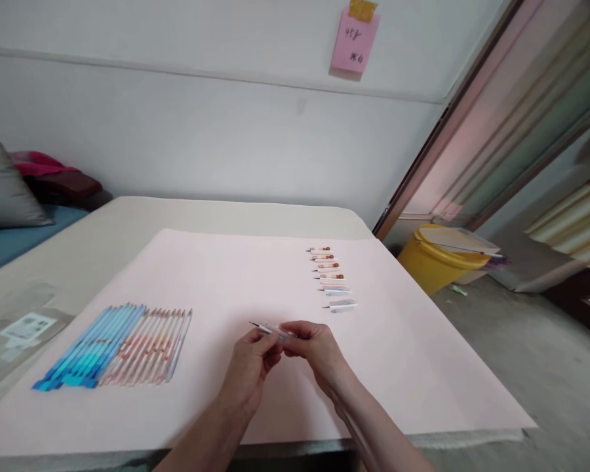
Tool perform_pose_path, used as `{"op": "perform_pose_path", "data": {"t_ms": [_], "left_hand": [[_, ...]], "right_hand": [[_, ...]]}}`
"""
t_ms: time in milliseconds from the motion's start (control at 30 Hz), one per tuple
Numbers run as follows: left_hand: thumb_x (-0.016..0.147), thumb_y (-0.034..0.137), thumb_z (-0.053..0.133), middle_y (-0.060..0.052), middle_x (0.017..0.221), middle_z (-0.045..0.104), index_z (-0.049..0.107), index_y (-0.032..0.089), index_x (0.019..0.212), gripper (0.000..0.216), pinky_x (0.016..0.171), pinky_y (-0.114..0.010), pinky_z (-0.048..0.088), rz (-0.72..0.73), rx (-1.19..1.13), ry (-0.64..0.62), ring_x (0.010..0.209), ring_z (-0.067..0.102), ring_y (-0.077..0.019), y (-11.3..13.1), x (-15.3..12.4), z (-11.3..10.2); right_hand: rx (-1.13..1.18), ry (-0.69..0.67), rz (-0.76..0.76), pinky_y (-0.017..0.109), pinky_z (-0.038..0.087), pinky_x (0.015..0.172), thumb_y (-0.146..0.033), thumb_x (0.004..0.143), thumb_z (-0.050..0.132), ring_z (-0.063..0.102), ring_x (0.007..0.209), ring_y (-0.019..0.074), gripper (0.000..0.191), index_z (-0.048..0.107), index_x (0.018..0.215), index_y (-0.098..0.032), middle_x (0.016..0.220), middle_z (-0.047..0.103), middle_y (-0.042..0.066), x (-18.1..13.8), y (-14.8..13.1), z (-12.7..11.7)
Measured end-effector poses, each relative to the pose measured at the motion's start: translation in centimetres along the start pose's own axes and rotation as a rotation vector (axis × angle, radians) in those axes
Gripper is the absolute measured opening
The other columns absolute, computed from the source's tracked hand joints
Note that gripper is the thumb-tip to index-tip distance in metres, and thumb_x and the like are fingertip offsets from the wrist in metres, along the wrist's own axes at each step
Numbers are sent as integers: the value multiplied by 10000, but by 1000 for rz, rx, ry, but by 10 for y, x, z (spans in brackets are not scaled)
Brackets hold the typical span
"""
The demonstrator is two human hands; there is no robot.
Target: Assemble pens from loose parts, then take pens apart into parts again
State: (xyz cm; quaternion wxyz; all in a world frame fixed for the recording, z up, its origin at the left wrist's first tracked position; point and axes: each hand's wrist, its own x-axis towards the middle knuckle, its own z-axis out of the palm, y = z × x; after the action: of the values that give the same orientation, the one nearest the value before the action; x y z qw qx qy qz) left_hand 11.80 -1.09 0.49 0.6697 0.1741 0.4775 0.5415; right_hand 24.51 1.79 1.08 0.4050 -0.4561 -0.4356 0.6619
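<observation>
Above the front middle of the pink sheet [255,282], my two hands meet around one slim whitish pen [267,330] with a dark tip pointing to the left. Fingers of my left hand [252,360] pinch it near the tip end. At its other end, my right hand [312,344] grips it, so part of the barrel is hidden. Beyond my right hand lies a column of short pens and pen parts [332,277], several with brown ends and thin dark tips. To the left rest a row of blue pens [96,344] and a row of pale, red-patterned pens [150,344].
The table [137,210] stands against a white wall bearing a pink note [354,42]. A taped brown package [24,334] lies at the left edge. On the floor at right is a yellow bin [430,262]. A grey cushion [4,190] sits at far left.
</observation>
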Motion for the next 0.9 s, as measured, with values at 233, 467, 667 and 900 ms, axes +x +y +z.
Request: {"op": "perform_pose_path", "data": {"t_ms": [233,467,667,900], "left_hand": [[668,360,681,-20,737,609,590,179,920,324,530,-223,426,50,136,64,591,570,-108,5,0,-5],[664,356,676,-12,694,613,584,154,799,259,605,-259,467,113,173,92,586,596,-117,7,-2,-2],[670,346,669,-20,681,622,587,139,804,261,643,-283,486,201,182,158,603,605,-131,1,0,2],[661,339,685,-12,695,626,578,141,836,285,664,-297,504,203,187,190,622,616,-141,-3,0,7]], "right_hand": [[-45,4,75,274,434,578,-151,555,719,555,555,130,260,733,814,-139,641,669,35,4,-4,-9],[84,46,125,280,465,620,-168,535,745,589,577,130,340,702,871,-141,696,677,35,2,-5,-8],[259,121,100,278,487,633,-188,525,769,616,619,140,360,628,854,-153,705,655,13,0,-1,-2],[319,249,60,265,478,610,-164,507,743,578,554,110,341,616,822,-146,644,625,-14,1,9,5]]}}
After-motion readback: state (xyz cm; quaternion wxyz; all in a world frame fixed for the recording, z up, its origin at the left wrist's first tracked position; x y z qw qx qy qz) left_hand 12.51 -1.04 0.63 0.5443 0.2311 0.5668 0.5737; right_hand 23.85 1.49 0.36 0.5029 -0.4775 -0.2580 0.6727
